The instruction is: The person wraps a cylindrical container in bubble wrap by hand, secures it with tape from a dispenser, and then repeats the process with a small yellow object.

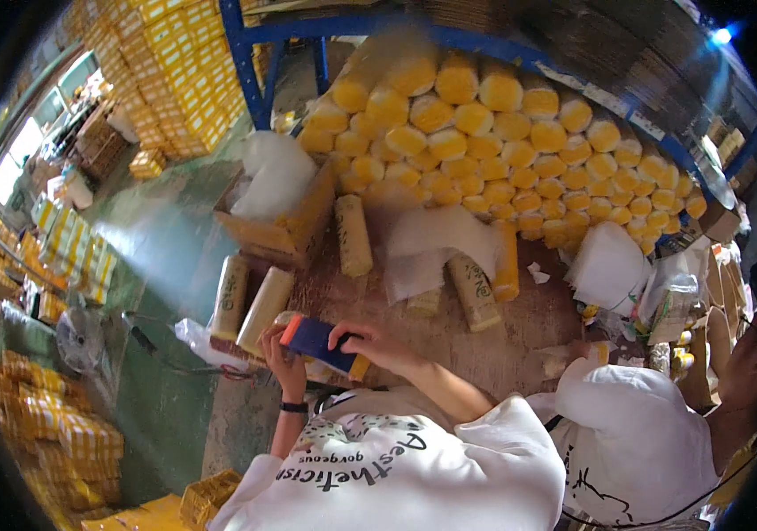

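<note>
My left hand (277,353), with a black band on its wrist, holds the orange end of a dark blue and orange boxy object (317,341). My right hand (370,342) grips the object's other end from above, fingers curled over it. It is held close to my body at the table's near edge. Just beyond my left hand lie two tan wrapped cylindrical packages (265,306) (229,297). Another cylinder (354,235) is farther back, and one with handwriting (474,293) lies right of centre. White foam-like sheeting (418,255) is beside a yellow roll (506,262).
An open cardboard box (279,235) with white padding stands at the table's back left. Many yellow-ended rolls (484,146) are stacked behind the table (471,352) under a blue metal frame (352,26). A co-worker in white (637,431) is close on the right. Red-handled scissors (237,373) lie at the left edge.
</note>
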The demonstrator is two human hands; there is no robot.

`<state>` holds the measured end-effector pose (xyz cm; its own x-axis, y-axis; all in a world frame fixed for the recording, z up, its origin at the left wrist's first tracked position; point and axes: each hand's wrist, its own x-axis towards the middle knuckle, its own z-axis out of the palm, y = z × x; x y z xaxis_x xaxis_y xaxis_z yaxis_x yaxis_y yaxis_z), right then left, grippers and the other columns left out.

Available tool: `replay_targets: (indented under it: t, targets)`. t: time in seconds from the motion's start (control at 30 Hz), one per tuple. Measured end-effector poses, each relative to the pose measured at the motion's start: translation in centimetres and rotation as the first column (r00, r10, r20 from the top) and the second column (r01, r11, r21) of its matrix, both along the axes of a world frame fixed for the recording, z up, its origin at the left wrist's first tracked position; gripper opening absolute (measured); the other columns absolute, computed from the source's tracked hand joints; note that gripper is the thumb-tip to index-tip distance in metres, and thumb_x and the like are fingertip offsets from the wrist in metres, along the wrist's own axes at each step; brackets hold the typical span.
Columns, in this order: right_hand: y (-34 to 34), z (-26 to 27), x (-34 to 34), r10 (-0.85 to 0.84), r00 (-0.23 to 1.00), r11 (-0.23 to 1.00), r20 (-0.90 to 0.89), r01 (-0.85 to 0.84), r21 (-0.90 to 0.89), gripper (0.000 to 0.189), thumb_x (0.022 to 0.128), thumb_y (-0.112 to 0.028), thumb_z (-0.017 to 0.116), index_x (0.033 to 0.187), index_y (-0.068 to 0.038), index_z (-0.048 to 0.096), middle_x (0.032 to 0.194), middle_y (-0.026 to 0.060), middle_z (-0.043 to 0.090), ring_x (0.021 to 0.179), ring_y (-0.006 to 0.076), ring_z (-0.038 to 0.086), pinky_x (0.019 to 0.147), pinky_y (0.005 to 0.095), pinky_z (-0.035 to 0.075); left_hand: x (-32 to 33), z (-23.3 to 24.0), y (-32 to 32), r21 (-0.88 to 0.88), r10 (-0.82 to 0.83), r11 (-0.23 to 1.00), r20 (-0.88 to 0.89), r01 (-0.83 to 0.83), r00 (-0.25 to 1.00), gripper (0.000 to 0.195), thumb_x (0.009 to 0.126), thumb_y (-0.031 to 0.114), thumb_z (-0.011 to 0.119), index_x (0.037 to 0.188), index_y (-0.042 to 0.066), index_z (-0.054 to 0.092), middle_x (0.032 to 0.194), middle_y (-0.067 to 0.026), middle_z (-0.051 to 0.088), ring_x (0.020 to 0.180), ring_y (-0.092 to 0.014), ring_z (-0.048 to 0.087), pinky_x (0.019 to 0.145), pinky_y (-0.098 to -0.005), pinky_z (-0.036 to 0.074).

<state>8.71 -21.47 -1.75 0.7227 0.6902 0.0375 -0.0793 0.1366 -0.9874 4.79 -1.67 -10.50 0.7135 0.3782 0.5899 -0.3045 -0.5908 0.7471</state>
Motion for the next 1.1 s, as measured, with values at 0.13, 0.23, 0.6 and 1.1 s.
replay_targets:
  t: [0.13,0.23,0.6,1.1]
  targets:
    - [0.0,-0.5,-0.5,0.037,0.998,0.999,0.047,-0.035,-0.038,0.026,0.083,-0.022,0.06,0.104,-0.008,0.056,0.105,0.0015,0.052,0.101,0.0117,0.046,0.091,0.0262,0.034,-1.0,0.5,-0.3,-0.106,0.03,0.994,0.031,-0.026,0.999,0.026,0.063,-0.003,0.057,0.088,0.0,0.054,0.101,-0.0133,0.052,0.101,-0.032,0.046,0.088,-0.0397,0.036]
    - [0.1,-2.5,-0.5,-0.028,0.997,0.999,-0.074,0.03,0.033,0.043,0.079,-0.024,0.064,0.118,-0.009,0.049,0.119,0.003,0.048,0.11,0.0134,0.043,0.095,0.0278,0.032,-1.3,0.8,0.7,0.074,0.042,0.996,0.003,-0.042,0.999,0.022,0.066,0.003,0.062,0.086,0.0,0.053,0.1,-0.0135,0.052,0.1,-0.032,0.047,0.086,-0.0406,0.037]
    - [-0.1,-0.6,0.4,-0.11,0.927,0.993,-0.358,0.118,0.001,0.04,0.079,-0.029,0.064,0.105,-0.006,0.045,0.099,0.0063,0.053,0.097,0.0133,0.048,0.083,0.0257,0.038,-0.7,-1.4,1.9,0.333,-0.127,0.934,-0.034,0.131,0.991,0.039,0.065,0.018,0.069,0.094,-0.003,0.053,0.105,-0.0186,0.05,0.098,-0.038,0.047,0.084,-0.0457,0.038]
    - [1.3,-5.1,-1.6,-0.129,0.983,0.99,-0.128,0.119,-0.08,0.052,0.075,-0.033,0.07,0.113,-0.007,0.045,0.106,0.0055,0.054,0.096,0.0126,0.05,0.084,0.0259,0.041,-2.1,0.5,2.7,0.158,-0.128,0.978,-0.055,0.136,0.99,0.032,0.063,0.003,0.065,0.094,0.0,0.058,0.105,-0.013,0.056,0.104,-0.034,0.05,0.094,-0.0425,0.036]
